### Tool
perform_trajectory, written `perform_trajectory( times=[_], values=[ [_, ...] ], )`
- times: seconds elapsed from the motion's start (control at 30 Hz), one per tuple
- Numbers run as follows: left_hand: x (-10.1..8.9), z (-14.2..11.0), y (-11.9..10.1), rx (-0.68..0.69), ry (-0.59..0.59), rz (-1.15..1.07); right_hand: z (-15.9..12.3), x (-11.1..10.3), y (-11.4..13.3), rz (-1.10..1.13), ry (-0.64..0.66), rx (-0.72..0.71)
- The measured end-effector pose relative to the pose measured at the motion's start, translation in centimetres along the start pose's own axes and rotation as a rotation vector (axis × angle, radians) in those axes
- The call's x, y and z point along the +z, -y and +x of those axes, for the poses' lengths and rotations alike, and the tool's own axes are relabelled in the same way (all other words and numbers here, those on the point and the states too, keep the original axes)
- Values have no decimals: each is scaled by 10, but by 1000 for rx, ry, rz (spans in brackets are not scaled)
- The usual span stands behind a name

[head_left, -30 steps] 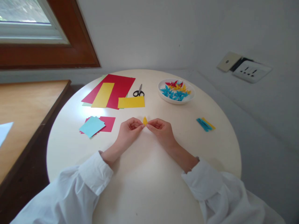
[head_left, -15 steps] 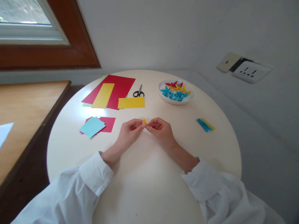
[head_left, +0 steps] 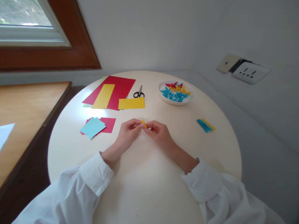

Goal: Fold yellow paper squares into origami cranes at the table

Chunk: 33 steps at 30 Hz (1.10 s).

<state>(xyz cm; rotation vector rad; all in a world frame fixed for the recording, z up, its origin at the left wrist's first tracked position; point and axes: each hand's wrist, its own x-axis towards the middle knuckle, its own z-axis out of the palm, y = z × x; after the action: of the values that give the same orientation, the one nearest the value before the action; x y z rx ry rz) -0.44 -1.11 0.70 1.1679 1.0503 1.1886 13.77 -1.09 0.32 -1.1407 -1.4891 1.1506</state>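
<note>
Between my two hands is a small folded piece of yellow paper [head_left: 144, 123], held just above the middle of the table. My left hand [head_left: 130, 132] pinches it from the left with thumb and forefinger. From the right, the thumb and fingertips of my right hand [head_left: 159, 133] are closed on it too. The fingers partly cover the paper, so its exact fold is hard to make out. Beyond the hands lies a flat yellow paper rectangle [head_left: 131, 103], with black-handled scissors [head_left: 139, 93] behind it.
A white dish [head_left: 164, 100] with red, yellow and blue folded paper figures stands at the back right. Blue and yellow strips [head_left: 204, 125] lie to the right. Light-blue squares [head_left: 92, 127] overlap red ones at left, below larger red sheets [head_left: 121, 88]. A wooden table [head_left: 35, 102] adjoins at left.
My right hand has shifted slightly left, closer to my left fingertips. The yellow paper has tilted and shows less between the fingers. The view has moved very slightly.
</note>
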Motion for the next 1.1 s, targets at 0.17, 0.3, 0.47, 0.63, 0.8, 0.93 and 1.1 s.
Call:
perform_trajectory(
  times=[0.17,0.3,0.47,0.63,0.8,0.93,1.1],
  values=[
    [0,-1,-1,-6,-1,6,-1,-1,1,-30,3,-33],
    [2,-2,-4,-18,1,36,-2,-1,0,-94,8,-65],
    [2,-2,-5,-6,-1,18,-3,-1,-2,-132,3,-81],
    [1,-1,-4,-22,6,-25,-4,0,1,-123,-2,-75],
    [1,-1,-4,-46,67,-101,-4,1,3,-154,28,-77],
    [3,-2,-4,-62,53,-109,-4,0,2,-161,35,-94],
    [3,-3,-5,-72,38,-117,-4,-1,4,-159,51,-100]
  ],
)
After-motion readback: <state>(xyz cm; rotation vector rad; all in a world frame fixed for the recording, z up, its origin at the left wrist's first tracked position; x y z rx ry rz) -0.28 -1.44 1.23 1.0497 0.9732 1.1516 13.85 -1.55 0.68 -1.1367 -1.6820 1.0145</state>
